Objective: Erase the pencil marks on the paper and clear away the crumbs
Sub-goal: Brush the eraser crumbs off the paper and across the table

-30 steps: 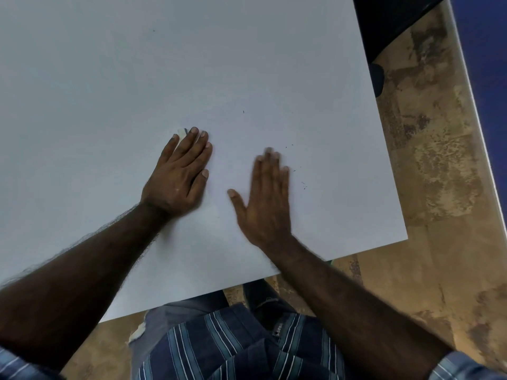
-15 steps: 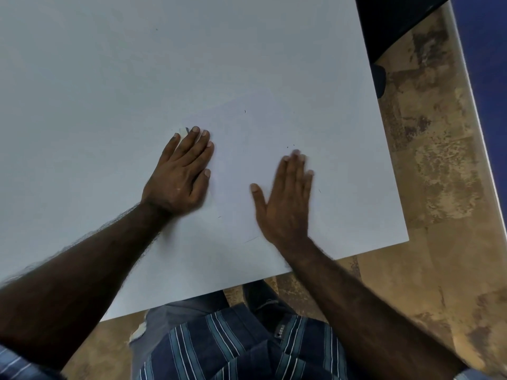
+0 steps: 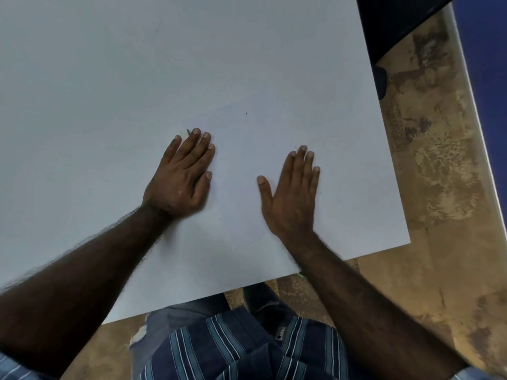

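A white sheet of paper (image 3: 241, 171) lies on the white table (image 3: 109, 78); its edges are barely visible. My left hand (image 3: 182, 176) presses flat on the paper's left part, fingers together. A small white eraser (image 3: 184, 133) peeks out from under its fingertips. My right hand (image 3: 292, 196) lies flat on the paper's right part, fingers straight, thumb spread, holding nothing. A few tiny dark crumbs dot the surface, one (image 3: 246, 113) beyond the hands and others near the right fingertips (image 3: 295, 147). A faint pencil line (image 3: 253, 240) shows near the right wrist.
The table's right edge (image 3: 389, 160) and near edge (image 3: 247, 286) drop to a mottled brown floor (image 3: 439, 187). A dark object (image 3: 395, 23) stands past the far right corner. A blue wall (image 3: 482, 64) runs along the right. My striped shirt and lap are below the table edge.
My right hand has swept to the right across the paper, then stopped. The crumbs that lay right of it are mostly gone. The left hand has stayed put.
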Demonstrator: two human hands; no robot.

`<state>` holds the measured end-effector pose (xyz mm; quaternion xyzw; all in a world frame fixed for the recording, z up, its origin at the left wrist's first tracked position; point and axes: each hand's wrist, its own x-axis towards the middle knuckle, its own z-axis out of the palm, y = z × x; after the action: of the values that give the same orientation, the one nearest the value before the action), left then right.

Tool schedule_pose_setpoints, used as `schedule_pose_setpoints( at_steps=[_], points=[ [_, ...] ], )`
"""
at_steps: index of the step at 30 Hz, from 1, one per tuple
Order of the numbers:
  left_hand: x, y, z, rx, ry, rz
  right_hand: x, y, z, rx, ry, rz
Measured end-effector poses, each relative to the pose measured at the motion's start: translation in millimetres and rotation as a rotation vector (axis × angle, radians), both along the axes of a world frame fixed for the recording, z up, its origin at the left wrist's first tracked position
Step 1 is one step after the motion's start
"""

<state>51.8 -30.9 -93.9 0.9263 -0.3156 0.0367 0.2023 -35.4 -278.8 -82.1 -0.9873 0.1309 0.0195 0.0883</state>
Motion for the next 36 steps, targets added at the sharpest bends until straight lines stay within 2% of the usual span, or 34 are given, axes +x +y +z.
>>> schedule_pose_setpoints(
  at_steps=[6, 9, 13, 17, 22, 26, 29, 32, 36],
  points=[
    [-1, 1, 2, 0.001, 0.009, -0.014, 62, 64, 1, 0.18, -0.168, 0.316],
    [-1, 0, 3, -0.029, 0.011, -0.019, 104, 90, -1, 0.125, -0.158, 0.385],
    [0, 0, 6, -0.011, 0.014, -0.024, 124, 94, -3, 0.05, -0.032, 0.28],
    [-1, -1, 8, 0.018, -0.001, -0.003, 88, 73, -4, 0.061, -0.066, 0.115],
    [-1, -1, 6, 0.011, -0.012, -0.003, 47, 56, 5, 0.016, 0.001, -0.162],
    [-2, -2, 9, 0.019, 0.006, 0.005, 78, 83, 13, 0.066, -0.092, -0.001],
    [-2, -3, 10, 0.013, 0.029, 0.003, 109, 95, 9, 0.047, -0.057, 0.098],
    [-2, -2, 9, 0.021, 0.001, -0.002, 109, 81, 0, 0.01, -0.008, 0.085],
    [-2, -2, 5, 0.034, -0.004, 0.007, 62, 42, -4, 0.008, -0.023, 0.002]
  ],
)
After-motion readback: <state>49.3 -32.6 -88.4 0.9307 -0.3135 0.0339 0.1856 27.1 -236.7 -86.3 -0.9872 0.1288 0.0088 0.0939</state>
